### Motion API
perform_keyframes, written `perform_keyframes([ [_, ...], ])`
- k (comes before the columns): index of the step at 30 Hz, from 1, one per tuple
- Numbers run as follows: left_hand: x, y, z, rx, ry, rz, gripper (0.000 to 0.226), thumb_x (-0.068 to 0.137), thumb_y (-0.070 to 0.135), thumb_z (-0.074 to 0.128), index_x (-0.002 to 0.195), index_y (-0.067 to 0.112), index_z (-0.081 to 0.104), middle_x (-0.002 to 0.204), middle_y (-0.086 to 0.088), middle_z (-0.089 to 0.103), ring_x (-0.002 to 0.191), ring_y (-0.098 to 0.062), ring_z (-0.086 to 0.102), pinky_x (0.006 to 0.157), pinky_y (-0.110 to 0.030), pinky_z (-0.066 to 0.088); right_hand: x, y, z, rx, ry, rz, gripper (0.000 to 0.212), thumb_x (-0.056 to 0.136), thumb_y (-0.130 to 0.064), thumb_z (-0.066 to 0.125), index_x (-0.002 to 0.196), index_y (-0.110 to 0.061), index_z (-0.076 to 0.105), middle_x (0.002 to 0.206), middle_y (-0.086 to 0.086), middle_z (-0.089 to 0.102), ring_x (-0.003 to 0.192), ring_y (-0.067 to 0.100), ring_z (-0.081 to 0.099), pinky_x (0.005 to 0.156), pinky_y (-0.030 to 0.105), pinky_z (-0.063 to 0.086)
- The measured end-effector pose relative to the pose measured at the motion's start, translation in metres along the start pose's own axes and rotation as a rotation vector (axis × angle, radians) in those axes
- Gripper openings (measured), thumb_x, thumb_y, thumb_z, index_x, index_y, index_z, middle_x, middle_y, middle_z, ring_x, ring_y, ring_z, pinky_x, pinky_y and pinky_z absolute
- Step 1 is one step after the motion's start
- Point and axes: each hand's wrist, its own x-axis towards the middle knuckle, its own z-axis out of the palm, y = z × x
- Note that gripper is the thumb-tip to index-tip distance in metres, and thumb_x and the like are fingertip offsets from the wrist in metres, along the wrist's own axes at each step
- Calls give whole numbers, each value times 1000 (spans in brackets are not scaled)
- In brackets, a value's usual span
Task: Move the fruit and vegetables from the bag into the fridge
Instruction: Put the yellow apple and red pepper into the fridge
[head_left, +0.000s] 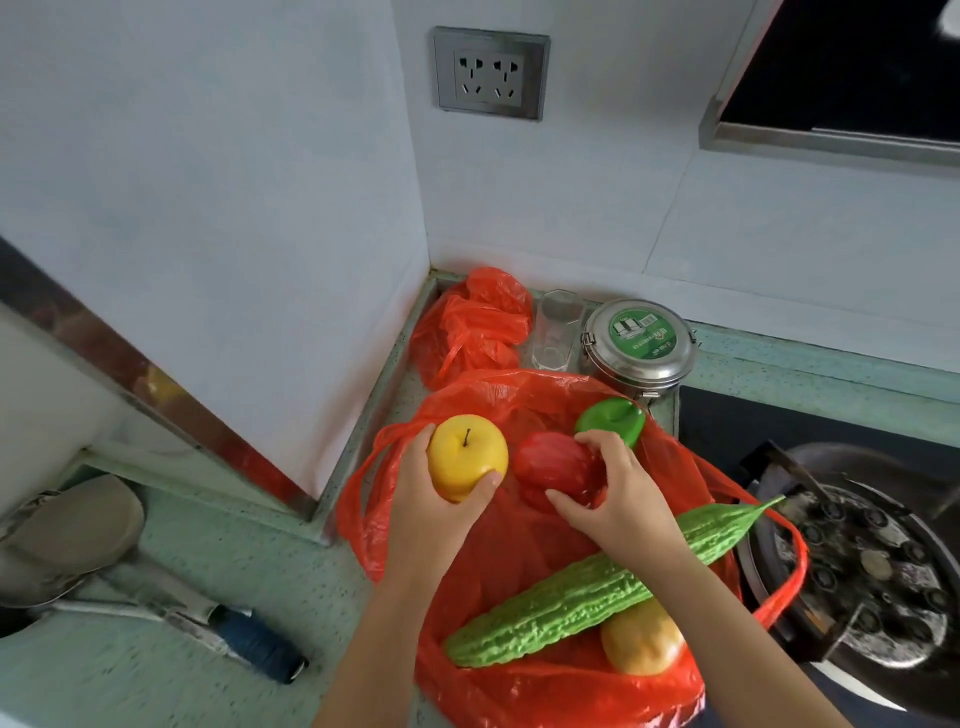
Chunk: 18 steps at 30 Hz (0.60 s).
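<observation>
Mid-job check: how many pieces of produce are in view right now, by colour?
Yellow: 2, the apple in the left hand and the yellow-orange fruit under the bitter gourd.
Red: 1, the red piece gripped by the right hand.
Green: 2, the pepper and the bitter gourd.
Total: 5.

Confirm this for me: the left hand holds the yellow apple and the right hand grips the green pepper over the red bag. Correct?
Not quite. The head view shows the right hand gripping the red fruit, not the green pepper, which lies untouched just beyond it. The left hand does hold the yellow apple over the red bag.
</observation>
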Motion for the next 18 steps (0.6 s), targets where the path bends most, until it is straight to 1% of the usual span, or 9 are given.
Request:
perform_keyframes([
  [2, -10, 7, -8, -22, 10, 17, 78, 68, 38, 77, 134, 25, 37, 134, 6, 43, 120, -14, 45, 99, -43, 42, -8, -5, -5, 93, 48, 10, 59, 73, -35, 74, 121, -24, 42, 111, -12, 48, 95, 5, 50, 71, 11, 42],
  [4, -21, 12, -16, -30, 33, 34, 81, 65, 45, 77, 134, 26, 38, 133, 7, 44, 120, -12, 46, 98, -44, 43, -17, -12, -9, 191, 93, 21, 57, 72, -34, 75, 117, -29, 41, 109, -13, 50, 90, 2, 54, 74, 16, 47],
  [7, -41, 19, -26, -50, 65, 33, 88, 56, 61, 68, 133, 30, 37, 132, 12, 43, 120, -10, 46, 98, -43, 44, -34, -24, -15, 319, 105, 2, 54, 73, -27, 75, 113, -32, 39, 105, -21, 47, 87, -13, 52, 68, 11, 48],
  [9, -57, 22, -31, -60, 83, 32, 83, 58, 58, 71, 130, 34, 38, 129, 18, 43, 120, -9, 46, 98, -43, 43, -44, -32, -21, 395, 76, -24, 53, 73, -22, 75, 111, -33, 40, 105, -20, 47, 89, -13, 52, 68, 9, 47],
  [11, -74, 25, -36, -70, 104, 32, 73, 63, 46, 77, 123, 45, 37, 122, 30, 39, 119, -9, 46, 99, -42, 43, -55, -37, -27, 467, 48, -56, 52, 74, -17, 75, 108, -34, 40, 106, -16, 48, 89, -11, 53, 68, 8, 46],
  [12, -83, 27, -38, -79, 112, 27, 72, 63, 45, 77, 120, 51, 34, 120, 33, 38, 118, -9, 47, 99, -42, 44, -60, -39, -29, 499, 35, -74, 52, 74, -15, 75, 108, -34, 40, 106, -14, 48, 88, -12, 53, 67, 8, 46],
  [14, -100, 29, -43, -94, 135, 8, 74, 57, 54, 73, 119, 53, 33, 121, 25, 42, 117, -10, 48, 97, -41, 45, -71, -42, -32, 552, 4, -109, 52, 74, -12, 74, 110, -29, 41, 107, -11, 50, 87, -12, 53, 68, 8, 45],
  [16, -120, 32, -47, -88, 167, -5, 85, 52, 62, 68, 128, 41, 36, 128, 12, 45, 116, -12, 49, 95, -42, 47, -83, -41, -34, 592, -55, -135, 51, 74, -10, 74, 111, -26, 42, 107, -7, 51, 88, -7, 55, 71, 12, 48],
  [18, -143, 35, -54, -91, 185, -6, 93, 51, 64, 66, 133, 32, 37, 132, 6, 44, 114, -13, 50, 92, -38, 49, -95, -39, -35, 634, -132, -150, 51, 74, -11, 74, 109, -29, 42, 109, -5, 53, 92, 4, 58, 76, 22, 51],
])
